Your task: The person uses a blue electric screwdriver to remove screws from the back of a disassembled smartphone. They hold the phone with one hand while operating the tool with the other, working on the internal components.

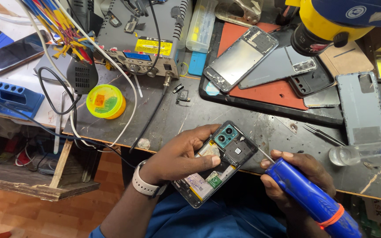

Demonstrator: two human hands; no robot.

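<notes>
My left hand (179, 156) grips an opened phone (219, 161) with its back cover off, showing a teal camera module, dark shields and the battery area. The thumb presses on the phone's middle. A white watch sits on that wrist. My right hand (296, 176) holds a blue electric screwdriver (307, 196) with an orange band near its rear. Its thin metal bit (265, 155) points at the phone's right edge near the top. The phone rests at the front edge of the dark workbench (243, 119).
A red mat (274, 92) at the back holds a phone frame (239, 57) and several back covers. A grey power supply (142, 39), yellow-green round tin (106, 101), tweezers (323, 133), clear bottle (353, 155), blue holder (7, 94) and cables lie around. A yellow lamp (327, 22) hangs top right.
</notes>
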